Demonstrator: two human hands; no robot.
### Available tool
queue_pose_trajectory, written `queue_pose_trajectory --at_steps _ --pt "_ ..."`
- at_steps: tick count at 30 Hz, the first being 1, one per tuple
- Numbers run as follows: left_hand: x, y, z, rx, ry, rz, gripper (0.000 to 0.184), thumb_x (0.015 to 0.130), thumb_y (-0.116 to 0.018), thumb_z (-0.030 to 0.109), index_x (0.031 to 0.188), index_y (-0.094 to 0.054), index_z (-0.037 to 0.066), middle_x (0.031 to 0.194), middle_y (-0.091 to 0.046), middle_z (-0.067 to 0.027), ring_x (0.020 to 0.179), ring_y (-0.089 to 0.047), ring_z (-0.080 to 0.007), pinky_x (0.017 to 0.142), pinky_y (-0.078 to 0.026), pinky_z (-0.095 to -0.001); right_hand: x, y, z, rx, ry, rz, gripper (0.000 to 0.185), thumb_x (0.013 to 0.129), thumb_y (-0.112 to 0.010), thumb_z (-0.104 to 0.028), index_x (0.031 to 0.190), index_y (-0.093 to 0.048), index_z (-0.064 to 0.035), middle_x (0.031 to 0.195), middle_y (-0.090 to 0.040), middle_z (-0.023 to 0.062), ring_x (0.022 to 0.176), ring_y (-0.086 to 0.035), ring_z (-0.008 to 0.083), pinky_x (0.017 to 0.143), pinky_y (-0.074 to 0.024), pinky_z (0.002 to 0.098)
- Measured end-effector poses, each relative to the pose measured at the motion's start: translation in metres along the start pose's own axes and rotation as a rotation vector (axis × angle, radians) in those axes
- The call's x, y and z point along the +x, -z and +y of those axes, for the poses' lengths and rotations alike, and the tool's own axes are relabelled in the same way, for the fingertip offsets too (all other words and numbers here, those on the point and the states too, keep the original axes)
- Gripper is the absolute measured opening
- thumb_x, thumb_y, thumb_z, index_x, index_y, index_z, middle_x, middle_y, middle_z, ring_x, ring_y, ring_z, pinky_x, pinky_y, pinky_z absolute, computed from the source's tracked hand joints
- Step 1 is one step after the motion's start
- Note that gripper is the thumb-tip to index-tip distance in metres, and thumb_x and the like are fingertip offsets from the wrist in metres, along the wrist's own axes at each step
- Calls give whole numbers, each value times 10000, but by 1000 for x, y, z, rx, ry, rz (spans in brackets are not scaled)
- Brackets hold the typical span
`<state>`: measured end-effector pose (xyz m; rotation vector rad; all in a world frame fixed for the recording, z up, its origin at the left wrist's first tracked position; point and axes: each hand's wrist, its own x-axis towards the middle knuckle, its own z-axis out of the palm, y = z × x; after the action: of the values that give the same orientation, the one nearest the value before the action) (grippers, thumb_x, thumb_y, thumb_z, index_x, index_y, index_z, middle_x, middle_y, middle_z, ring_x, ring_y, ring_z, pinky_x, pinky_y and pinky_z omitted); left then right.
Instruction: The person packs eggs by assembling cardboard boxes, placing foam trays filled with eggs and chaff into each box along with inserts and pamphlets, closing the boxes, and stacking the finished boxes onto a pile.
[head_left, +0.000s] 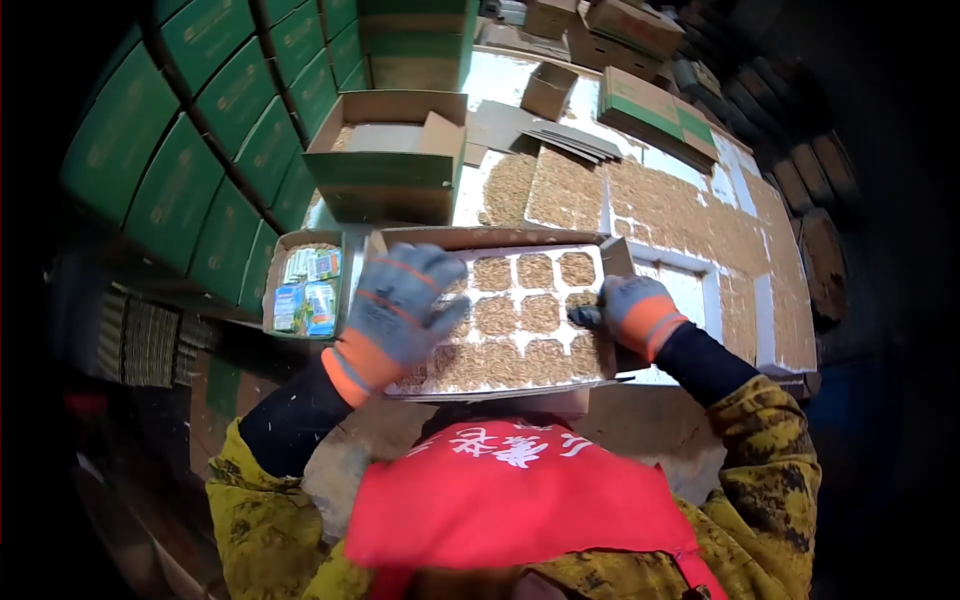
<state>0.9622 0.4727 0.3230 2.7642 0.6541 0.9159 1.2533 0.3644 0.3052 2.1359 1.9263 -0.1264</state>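
Brown cardboard box (490, 238) on the surface's (800, 384) near edge holds a white divided tray (514, 275) of tan grains (538, 312); your right hand (634, 306) grips its wall, your left hand (400, 298) is spread loose.

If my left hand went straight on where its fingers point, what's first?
Likely the open brown cardboard box's far wall, just beyond your left hand, though its height above is unclear.
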Motion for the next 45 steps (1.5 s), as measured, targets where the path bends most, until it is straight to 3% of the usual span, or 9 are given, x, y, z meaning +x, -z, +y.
queue_pose_trajectory --at_steps 8,14,18,22,24,29,33,42,45 --pt "40 -68 47 -5 -233 -709 505 735 -677 352 1130 -538 70 1035 -548 -126 868 -563 -309 747 -454 -409 32 -20 -34 -240 235 -178 178 787 -560 -180 847 -715 -114 857 -693 102 797 -673 270 612 -518 399" --pt "44 -105 56 -34 -189 -772 322 764 -631 347 910 -549 71 961 -535 -122 809 -559 -290 679 -465 -403 80 29 79 1081 159 272 280 842 -594 -348 953 -649 -97 788 -665 111 749 -643 320 671 -500 383" --pt "49 -115 66 100 -98 -866 260 808 -579 296 928 -567 66 981 -554 -124 835 -564 -267 707 -468 -387 256 -82 186 558 69 557 281 853 -569 -353 1056 -651 -177 1195 -571 142 1044 -576 289 868 -462 414" --pt "40 -115 71 59 28 -661 316 830 -567 293 1047 -580 64 1089 -575 -132 910 -569 -275 766 -471 -385 354 -133 201 -63 -115 182 383 896 -449 -387 1242 -561 -267 1461 -307 109 1336 -252 391 1074 -208 548" --pt "37 -105 67 -64 173 -632 345 834 -569 273 1110 -576 66 1149 -573 -131 955 -572 -284 803 -473 -383 421 -206 227 -18 -154 391 421 909 -407 -377 1276 -528 -211 1460 -309 111 1358 -217 378 1090 -137 560" --pt "29 0 38 -197 741 6 313 828 -537 74 1131 -604 29 1065 -637 -93 906 -598 -167 792 -480 -304 409 -176 232 -118 55 619 315 869 -450 -184 1148 -588 -129 1237 -526 115 1118 -493 318 948 -375 454" --pt "-57 52 -42 -75 1089 453 275 901 -569 175 1106 -624 0 1010 -647 -55 888 -582 -100 781 -475 -251 361 -113 248 148 151 823 220 811 -552 -84 1023 -600 -121 1046 -593 120 894 -590 316 754 -477 378" --pt "-184 -55 -225 205 1353 -8 316 769 -662 345 914 -694 66 900 -678 -134 856 -639 -289 772 -484 -380 324 -61 236 358 -129 674 235 805 -622 -205 1012 -586 -101 947 -649 159 890 -607 357 731 -477 404" --pt "-170 -80 -244 446 1395 -240 468 709 -693 492 944 -694 87 946 -671 -137 889 -633 -287 784 -485 -381 308 -43 225 545 -137 778 232 843 -612 -176 1036 -598 -48 933 -665 115 860 -622 237 773 -463 320"
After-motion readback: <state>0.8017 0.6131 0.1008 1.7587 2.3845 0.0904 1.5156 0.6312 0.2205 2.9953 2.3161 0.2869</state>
